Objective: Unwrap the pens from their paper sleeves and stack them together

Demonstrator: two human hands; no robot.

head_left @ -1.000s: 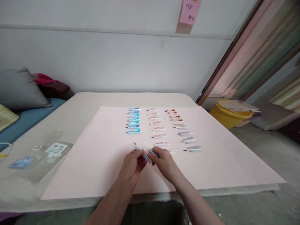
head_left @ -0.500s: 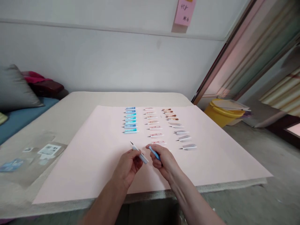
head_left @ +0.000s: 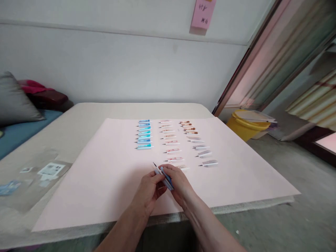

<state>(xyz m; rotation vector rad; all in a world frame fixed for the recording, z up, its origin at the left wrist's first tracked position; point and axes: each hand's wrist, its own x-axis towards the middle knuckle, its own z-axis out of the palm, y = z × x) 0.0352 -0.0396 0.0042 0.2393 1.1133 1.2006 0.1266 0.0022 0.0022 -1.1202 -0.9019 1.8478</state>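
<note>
Two hands meet over the pink sheet (head_left: 236, 175).
Left hand (head_left: 147, 191) fingers pinch the pen (head_left: 158, 170); right hand (head_left: 180, 184) fingers pinch the blue cap (head_left: 167, 179).

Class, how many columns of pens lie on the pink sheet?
3: blue column on the left, pink column in the middle, brown-and-grey column on the right. The right hand may hide the middle column's near end.

You've got three columns of small pens (head_left: 172, 151) laid out, too fine to count singly, one white pen (head_left: 158, 170) lifted, one blue piece (head_left: 167, 179) beside it, one pink sheet (head_left: 236, 175), one yellow bucket (head_left: 243, 130), one sticky note (head_left: 202, 15)
</note>
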